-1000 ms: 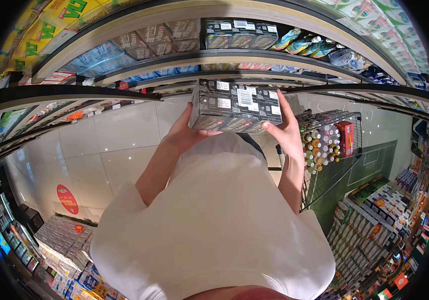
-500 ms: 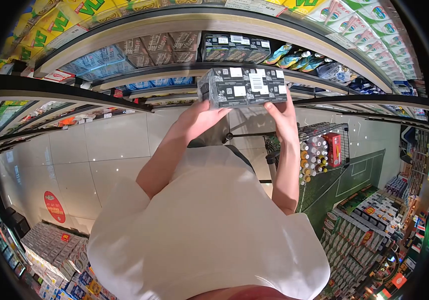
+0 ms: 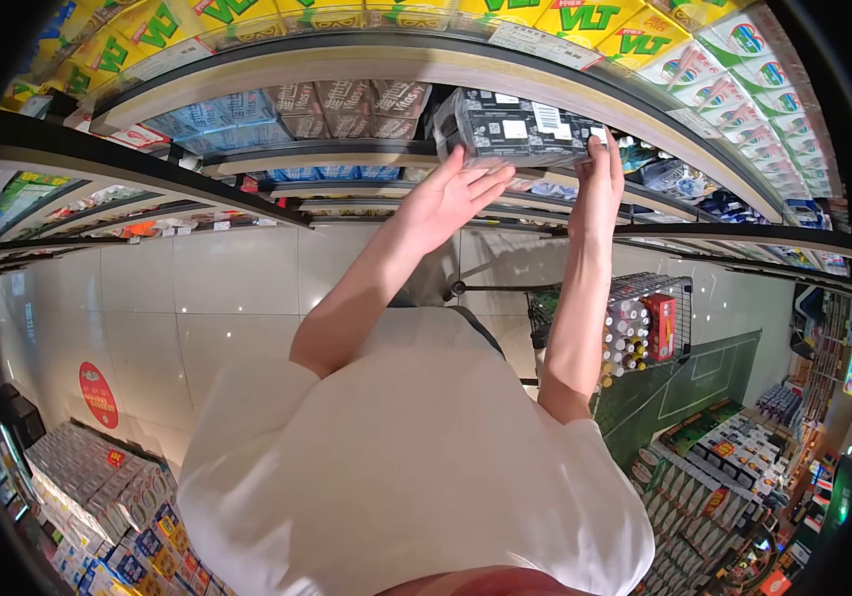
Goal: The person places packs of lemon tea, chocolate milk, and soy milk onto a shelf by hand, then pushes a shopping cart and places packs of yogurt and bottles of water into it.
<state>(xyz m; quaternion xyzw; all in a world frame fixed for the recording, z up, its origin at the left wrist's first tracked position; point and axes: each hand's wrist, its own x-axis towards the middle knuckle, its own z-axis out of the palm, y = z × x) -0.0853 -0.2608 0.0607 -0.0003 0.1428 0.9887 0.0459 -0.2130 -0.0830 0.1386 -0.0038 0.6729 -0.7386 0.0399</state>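
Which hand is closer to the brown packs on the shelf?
Left: left hand just below-right of the brown packs; right hand farther right, past the black pack.

Shop aisle with full shelves and a wire cart

The curved shelf (image 3: 327, 149) carries brown packs (image 3: 352, 104) beside blue packs (image 3: 222, 119). Yellow cartons (image 3: 565, 18) stand on the level above. On the pale tiled floor (image 3: 227, 288) there is a round red sticker (image 3: 96, 394). The wire cart (image 3: 679, 298) stands at a green mat (image 3: 714, 358) and holds small bottles (image 3: 617, 343) and a red box (image 3: 660, 326).
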